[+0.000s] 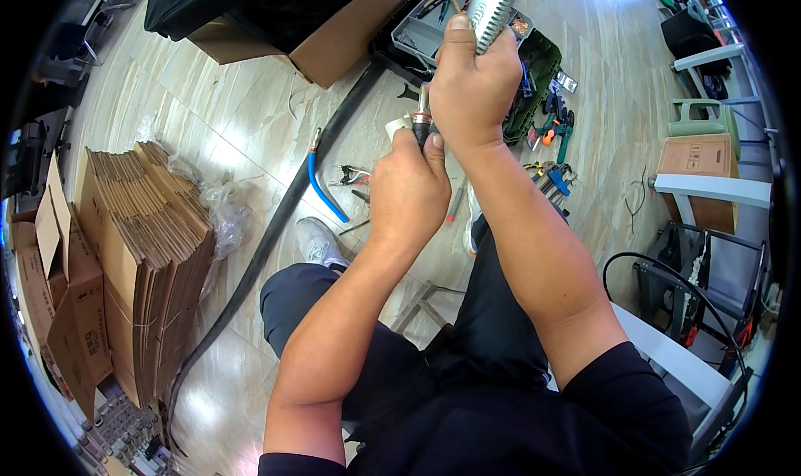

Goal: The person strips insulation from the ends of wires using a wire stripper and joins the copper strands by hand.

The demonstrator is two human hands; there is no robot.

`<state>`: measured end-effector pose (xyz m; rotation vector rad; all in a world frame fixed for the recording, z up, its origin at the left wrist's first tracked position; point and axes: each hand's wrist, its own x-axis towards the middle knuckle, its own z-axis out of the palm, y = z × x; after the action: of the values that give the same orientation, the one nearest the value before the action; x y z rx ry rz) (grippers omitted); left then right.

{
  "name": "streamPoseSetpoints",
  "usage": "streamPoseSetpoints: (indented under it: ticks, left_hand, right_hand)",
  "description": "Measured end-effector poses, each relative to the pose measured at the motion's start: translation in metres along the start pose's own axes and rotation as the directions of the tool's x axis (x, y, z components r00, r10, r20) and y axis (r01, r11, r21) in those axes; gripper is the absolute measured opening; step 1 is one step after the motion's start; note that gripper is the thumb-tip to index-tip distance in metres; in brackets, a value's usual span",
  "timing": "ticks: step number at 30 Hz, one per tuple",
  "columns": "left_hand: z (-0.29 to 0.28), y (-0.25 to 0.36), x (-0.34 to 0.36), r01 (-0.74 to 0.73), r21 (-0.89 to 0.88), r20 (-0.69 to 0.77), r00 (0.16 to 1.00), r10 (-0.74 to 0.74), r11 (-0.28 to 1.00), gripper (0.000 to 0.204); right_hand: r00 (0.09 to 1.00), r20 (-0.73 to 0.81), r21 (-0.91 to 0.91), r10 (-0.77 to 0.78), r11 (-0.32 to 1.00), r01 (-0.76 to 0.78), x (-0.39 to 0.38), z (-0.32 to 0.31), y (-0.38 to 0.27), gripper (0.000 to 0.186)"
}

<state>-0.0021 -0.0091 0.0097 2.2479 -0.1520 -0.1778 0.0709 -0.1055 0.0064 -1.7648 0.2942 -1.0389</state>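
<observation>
My left hand [409, 184] is closed round a dark hose end [421, 132] with a metal fitting [423, 100] pointing up from it. A red ring shows at the base of the fitting. Against the thumb side sits a cream tube-like piece [398, 127]. Just above, my right hand [476, 88] grips a silver-grey tool [491, 13] with a ridged edge, whose kind I cannot make out; its top leaves the frame. The two hands are close together, and the right one partly hides the fitting's side.
A thick black hose [275, 226] runs along the floor, beside a short blue hose [319, 188]. Ahead lies an open toolbox [417, 34] with pliers [563, 134] nearby. Flattened cardboard boxes [150, 251] stand left, a black-covered carton [338, 38] ahead, white frames [713, 188] right.
</observation>
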Motion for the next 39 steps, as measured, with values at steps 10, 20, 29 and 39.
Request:
streamPoseSetpoints:
  ticks: [10,20,29,39]
  left_hand:
    - [0.002,-0.006,0.001,-0.042,0.008,0.006,0.999,0.042,0.999,0.036]
    - [0.001,-0.005,0.003,-0.001,0.031,0.006,1.000,0.000,1.000,0.038]
    - [-0.002,-0.003,0.003,-0.013,0.081,0.014,1.000,0.012,0.997,0.040]
    - [0.000,-0.006,0.002,0.010,0.042,-0.039,0.999,-0.009,0.999,0.042]
  right_hand:
    - [0.993,0.068,-0.078,0.098,0.993,-0.092,0.004,0.002,0.005,0.024]
    - [0.980,0.079,-0.040,0.185,0.982,-0.182,0.006,0.002,0.007,0.025]
    - [0.998,-0.003,0.039,0.069,0.997,-0.069,0.000,-0.001,0.004,0.024]
    - [0.993,-0.030,0.090,0.111,0.990,-0.108,-0.004,-0.001,-0.008,0.028]
